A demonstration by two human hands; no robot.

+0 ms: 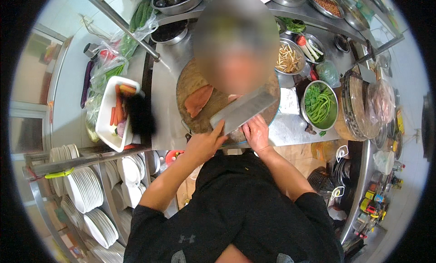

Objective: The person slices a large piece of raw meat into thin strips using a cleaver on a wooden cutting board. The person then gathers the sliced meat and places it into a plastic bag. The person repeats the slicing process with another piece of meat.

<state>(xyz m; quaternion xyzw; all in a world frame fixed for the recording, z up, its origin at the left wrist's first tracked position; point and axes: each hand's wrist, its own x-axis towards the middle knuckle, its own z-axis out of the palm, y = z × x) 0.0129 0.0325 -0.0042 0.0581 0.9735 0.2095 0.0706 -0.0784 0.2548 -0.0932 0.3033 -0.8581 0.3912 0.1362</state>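
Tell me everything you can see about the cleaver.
The cleaver has a broad, roughly rectangular grey blade that looks like metal. It slants up to the right over the round chopping board, broad face showing. The left hand grips its near end; the right hand is at its lower edge, contact unclear.

I get a bright view, round like a window, with black all around it. Near the rim, the pale wall [411, 145] bends and looks soft. The metal surface [282, 132] shines almost white in spots. The knife [247, 110] has a dull gray shine. A big blurry patch covers the top middle. The black shirt [254, 197] looks very dark.
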